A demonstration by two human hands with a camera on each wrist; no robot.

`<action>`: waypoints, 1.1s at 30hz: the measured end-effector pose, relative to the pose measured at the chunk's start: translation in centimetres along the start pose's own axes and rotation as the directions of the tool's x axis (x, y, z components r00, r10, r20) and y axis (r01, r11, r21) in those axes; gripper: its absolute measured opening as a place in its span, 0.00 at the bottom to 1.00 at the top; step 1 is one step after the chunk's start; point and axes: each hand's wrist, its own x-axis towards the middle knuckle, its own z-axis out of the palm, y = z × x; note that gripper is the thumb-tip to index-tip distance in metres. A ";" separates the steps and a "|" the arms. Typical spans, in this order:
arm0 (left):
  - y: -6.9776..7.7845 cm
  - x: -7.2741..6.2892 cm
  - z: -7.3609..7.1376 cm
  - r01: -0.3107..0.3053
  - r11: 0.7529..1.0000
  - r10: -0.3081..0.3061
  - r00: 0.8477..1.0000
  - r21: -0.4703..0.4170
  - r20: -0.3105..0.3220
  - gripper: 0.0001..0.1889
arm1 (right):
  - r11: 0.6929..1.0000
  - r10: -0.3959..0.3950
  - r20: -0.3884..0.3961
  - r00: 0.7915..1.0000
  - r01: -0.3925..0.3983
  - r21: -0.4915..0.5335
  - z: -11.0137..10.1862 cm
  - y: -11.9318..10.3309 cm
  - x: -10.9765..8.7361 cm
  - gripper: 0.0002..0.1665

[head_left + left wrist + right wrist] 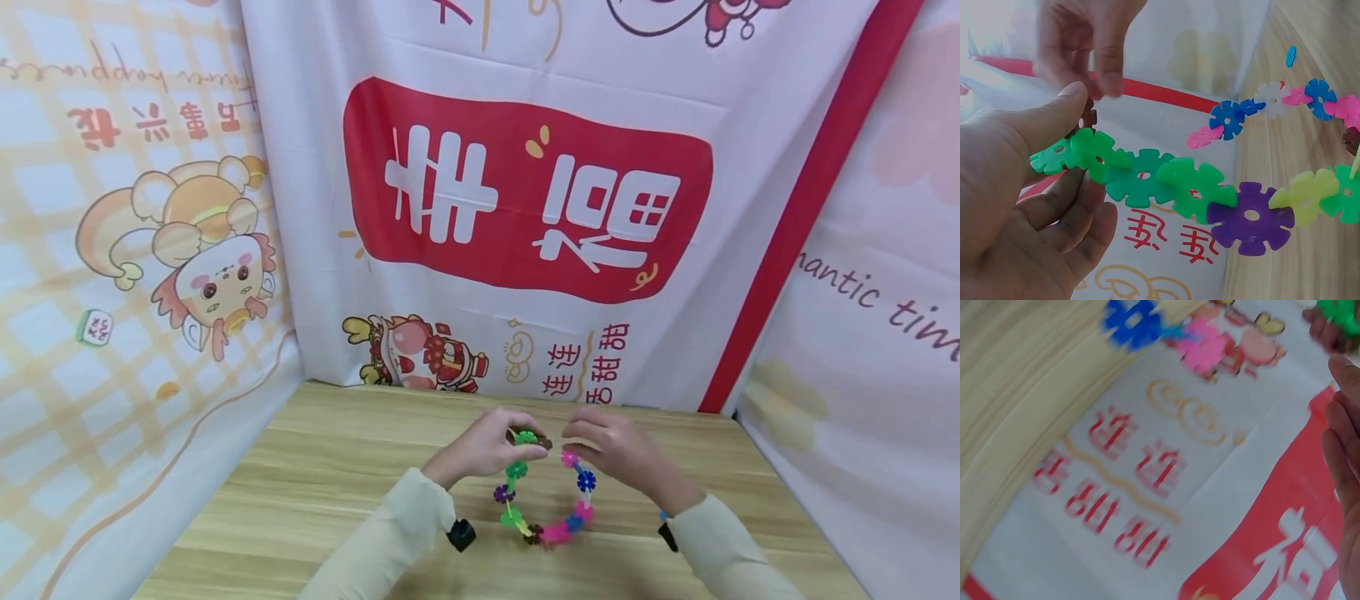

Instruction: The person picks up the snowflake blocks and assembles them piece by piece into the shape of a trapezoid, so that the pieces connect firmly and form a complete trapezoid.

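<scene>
A chain of toothed plastic snowflake discs hangs in a nearly round loop below both hands. My left hand (498,446) pinches one end, with green discs (1099,155) and a brown disc (1088,119) at its thumb and fingers. From there run more green discs, a purple disc (1251,215) and a yellow disc (1305,197). The loop's other end is a pink disc (570,458), joined to a blue disc (587,481). Beside the brown disc is my right hand (617,446), its fingers loosely bent above the pink end; in the right wrist view it is partly cut off.
The hands work over a wood-grain table (315,508). A loose blue disc (1291,56) lies on it, apart from the loop. Printed cloth (315,208) hangs at the table's back edge, with more cloth (97,250) along the left side and the right.
</scene>
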 end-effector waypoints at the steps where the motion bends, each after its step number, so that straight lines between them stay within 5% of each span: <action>1: -0.2 -0.1 0.0 0.000 1.000 0.000 1.000 -0.004 -0.007 0.10 | 0.999 0.036 0.012 0.999 -0.035 -0.012 -0.3 0.3 -0.6 0.16; 4: -0.6 -0.3 0.1 0.004 1.000 -0.004 1.000 -0.009 -0.026 0.10 | 0.979 0.197 0.087 0.977 -0.192 -0.066 -1.3 1.2 -2.7 0.19; 8: -0.9 -0.6 0.1 0.018 1.000 -0.018 0.999 -0.014 -0.043 0.11 | 0.925 0.379 0.178 0.908 -0.363 -0.117 -2.0 2.6 -6.3 0.18; 14: -1.0 -1.0 -0.1 0.022 0.999 -0.024 0.998 -0.040 -0.063 0.14 | 0.878 0.474 0.299 0.828 -0.469 -0.094 -1.5 5.0 -12.1 0.15; 19: -1.2 -1.2 -0.1 0.007 0.999 -0.010 0.997 -0.044 -0.073 0.14 | 0.784 0.580 0.436 0.688 -0.617 -0.071 0.2 5.7 -15.8 0.15; 22: -1.2 -1.3 -0.1 -0.002 0.999 -0.001 0.997 -0.039 -0.079 0.15 | 0.727 0.619 0.472 0.628 -0.686 -0.041 1.2 5.8 -17.2 0.17; 28: -1.2 -1.5 -0.1 -0.035 0.999 0.032 0.996 -0.031 -0.085 0.15 | 0.697 0.651 0.451 0.610 -0.717 -0.037 2.9 5.7 -18.3 0.14; 30: -1.2 -1.5 -0.1 -0.043 0.999 0.040 0.996 -0.033 -0.083 0.15 | 0.658 0.684 0.449 0.575 -0.752 -0.041 3.2 5.7 -18.4 0.13; 33: -1.2 -1.5 -0.2 -0.048 0.998 0.045 0.995 -0.036 -0.084 0.15 | 0.562 0.736 0.468 0.489 -0.827 -0.019 3.5 5.8 -18.3 0.13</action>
